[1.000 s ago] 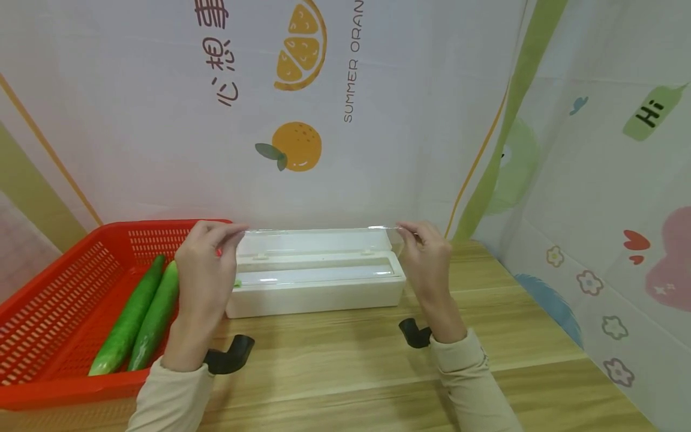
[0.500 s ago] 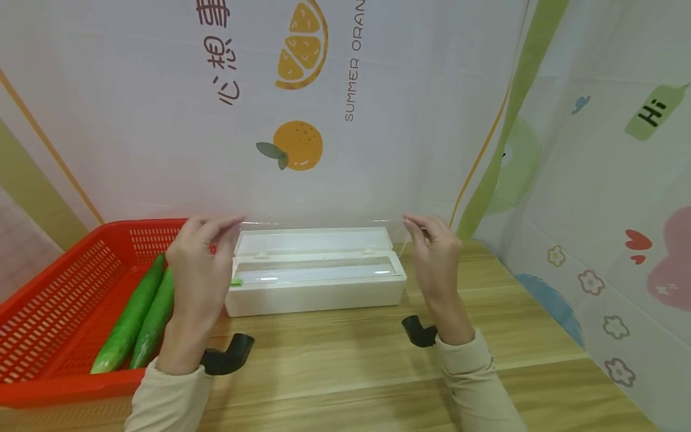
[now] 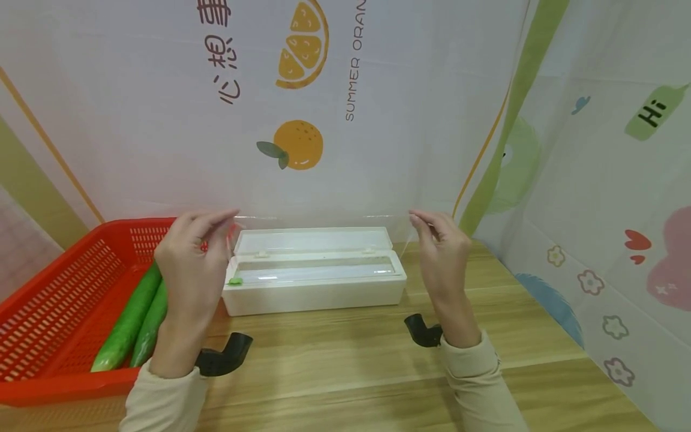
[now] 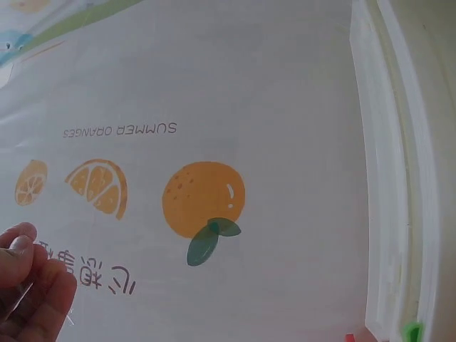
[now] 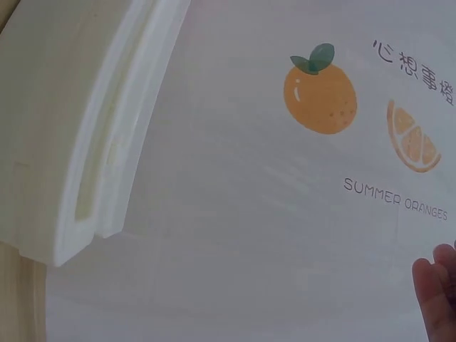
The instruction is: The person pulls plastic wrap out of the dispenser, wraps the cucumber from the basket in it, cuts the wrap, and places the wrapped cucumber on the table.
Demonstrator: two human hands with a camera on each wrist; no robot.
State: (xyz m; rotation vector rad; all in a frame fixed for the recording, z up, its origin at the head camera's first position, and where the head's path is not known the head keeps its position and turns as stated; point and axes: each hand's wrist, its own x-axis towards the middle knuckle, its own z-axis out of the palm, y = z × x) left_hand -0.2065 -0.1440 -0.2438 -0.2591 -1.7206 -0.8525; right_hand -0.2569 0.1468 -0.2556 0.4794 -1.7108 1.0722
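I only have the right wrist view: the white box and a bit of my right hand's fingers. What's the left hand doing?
Observer: The left hand is pinching the edge of a clear film.
Operator: What's left of the box?
Observer: A red basket with two cucumbers in it.
Operator: Anything at the left end of the box itself?
Observer: Yes, a small green piece near the front left corner of the white box.
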